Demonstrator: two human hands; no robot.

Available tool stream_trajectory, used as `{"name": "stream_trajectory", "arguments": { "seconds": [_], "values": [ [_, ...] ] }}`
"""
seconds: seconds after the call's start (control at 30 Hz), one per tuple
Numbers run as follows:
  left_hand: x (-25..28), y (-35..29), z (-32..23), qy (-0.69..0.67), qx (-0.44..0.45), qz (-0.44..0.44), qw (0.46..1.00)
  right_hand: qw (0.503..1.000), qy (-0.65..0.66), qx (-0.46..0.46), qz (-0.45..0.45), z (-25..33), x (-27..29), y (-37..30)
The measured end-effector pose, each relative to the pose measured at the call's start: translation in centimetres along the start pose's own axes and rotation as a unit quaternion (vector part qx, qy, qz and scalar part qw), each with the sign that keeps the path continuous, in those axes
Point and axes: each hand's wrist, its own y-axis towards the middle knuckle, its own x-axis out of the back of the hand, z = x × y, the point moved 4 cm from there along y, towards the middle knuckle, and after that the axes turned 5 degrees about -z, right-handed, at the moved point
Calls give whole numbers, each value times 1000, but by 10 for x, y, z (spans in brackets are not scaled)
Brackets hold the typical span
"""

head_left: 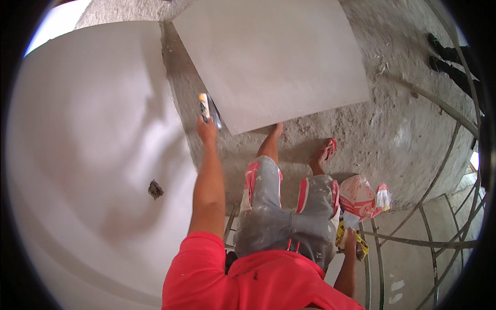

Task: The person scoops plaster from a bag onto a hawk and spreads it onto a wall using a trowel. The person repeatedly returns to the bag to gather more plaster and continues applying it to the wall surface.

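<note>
My left hand (207, 130) reaches forward along the smooth white wall, its fingers wrapped round the yellow and black handle of a trowel (205, 108). The trowel's metal blade lies to the right of the handle, close to the left edge of a large pale board (274, 67). Low on the right, beside my thigh, my right hand (351, 242) is at a yellow and black wrapper (364, 249) and a pale, flat piece (351, 220). Its fingers are mostly hidden, so its grip does not show.
The white wall (93, 155) fills the left side and has a dark hole (155, 189). Rough grey ground (382, 129) lies under my feet. A red and white plastic bag (357, 196) sits by my right knee. Curved poles (434, 243) and another person's dark-trousered legs (457, 67) are at the right.
</note>
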Motion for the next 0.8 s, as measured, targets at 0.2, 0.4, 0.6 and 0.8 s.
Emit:
{"name": "stream_trajectory", "arguments": {
  "seconds": [0.2, 0.4, 0.6, 0.8],
  "values": [
    [21, 246, -69, -88, 49, 46, 994, 1000, -11, -2, -3, 37, -39, -39],
    [16, 254, -64, -79, -27, 20, 996, 1000, -13, -2, -17, 74, -58, -54],
    [76, 175, -55, -271, 233, 94, 929, 999, 24, -8, -28, 54, -63, -74],
    [51, 300, -44, -3, 43, 59, 997, 996, 46, -67, 23, 27, -53, -67]
  ]
}}
